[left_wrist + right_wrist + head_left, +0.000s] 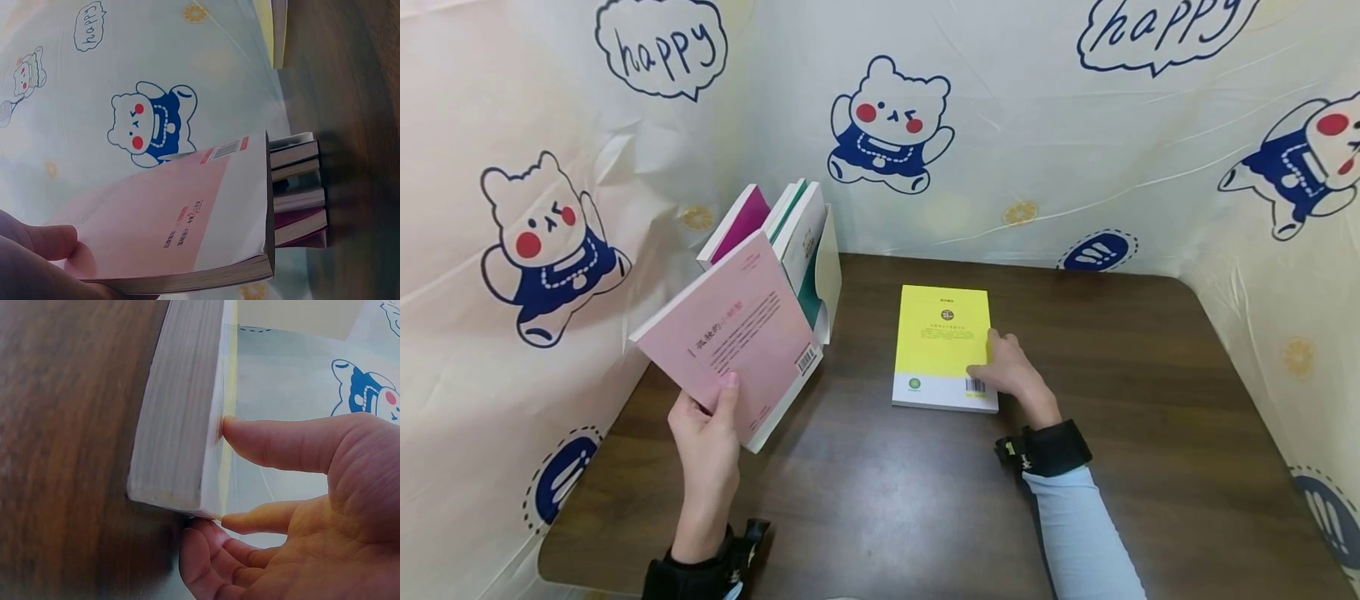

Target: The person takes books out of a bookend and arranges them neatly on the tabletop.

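Observation:
My left hand [709, 433] grips a pink book [733, 342] by its lower left edge, thumb across the cover. The book is held tilted in the air, its far corner in front of a book holder [829, 275] with several upright books. A yellow book [943, 333] with a white lower band lies flat on the table. My right hand [1011, 371] is at its right edge, thumb on the cover. In the right wrist view, the thumb [281, 444] touches the cover while the other fingers bend against the book's side. How far they reach under it is hidden.
The dark wooden table [880, 500] carries the book holder at its back left, near the wall sheet. A white sheet [1022, 125] printed with cartoon bears hangs behind the table and along both sides. A magenta-covered book [741, 221] leans at the left of the upright books.

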Demonstrator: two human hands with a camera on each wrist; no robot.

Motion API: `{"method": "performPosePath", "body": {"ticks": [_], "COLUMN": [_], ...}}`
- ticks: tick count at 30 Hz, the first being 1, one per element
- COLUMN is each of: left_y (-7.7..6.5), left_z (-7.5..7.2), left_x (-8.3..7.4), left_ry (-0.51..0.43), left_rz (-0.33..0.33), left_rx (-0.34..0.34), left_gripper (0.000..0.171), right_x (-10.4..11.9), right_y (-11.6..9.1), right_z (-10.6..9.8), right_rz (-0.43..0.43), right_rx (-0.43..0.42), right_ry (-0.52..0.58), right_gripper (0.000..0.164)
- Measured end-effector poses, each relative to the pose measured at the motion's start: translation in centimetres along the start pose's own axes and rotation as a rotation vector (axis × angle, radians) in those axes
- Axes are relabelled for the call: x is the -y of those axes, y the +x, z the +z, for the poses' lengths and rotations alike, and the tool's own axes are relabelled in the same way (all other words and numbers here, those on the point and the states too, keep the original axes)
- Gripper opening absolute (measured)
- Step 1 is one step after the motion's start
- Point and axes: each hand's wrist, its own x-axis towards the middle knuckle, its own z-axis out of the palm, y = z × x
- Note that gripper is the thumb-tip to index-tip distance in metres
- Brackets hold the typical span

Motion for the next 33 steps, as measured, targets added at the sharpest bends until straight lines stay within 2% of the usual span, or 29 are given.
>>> {"method": "performPosePath", "body": {"ticks": [8,15,22,27,33], "left_y": [0.4,0.7,0.8,1.0,1.5], "left_z": [1.0,2.0,2.6,3.0,3.5], "left_x": [0.1,0.1,0.0,0.0,0.1], "left_ry": [-0.018,0.013,0.018,0.036,0.091], "left_rz": [0.005,0.001,0.004,-0.005,-0.011], "left_rx": [0.042,0.093,0.117,0.139,0.178], "left_gripper": [0.03,0.028,0.027,0.028,0.031], "right_x": [-0.2,-0.7,-0.9,-0.2,0.4], "right_y": [0.0,-0.3,-0.6,-0.8,-1.2], "right_z": [-0.2,-0.8,-1.8,-2.3,-2.8], "right_rz": [0.005,0.014,0.023,0.041,-0.008], "right_rx": [-0.006,0.011,0.02,-0.027,-0.104], "right_ry": [0.015,0.057,0.094,0.085,0.101], "right_gripper": [0.078,0.083,0.074,0.065,0.054]}}
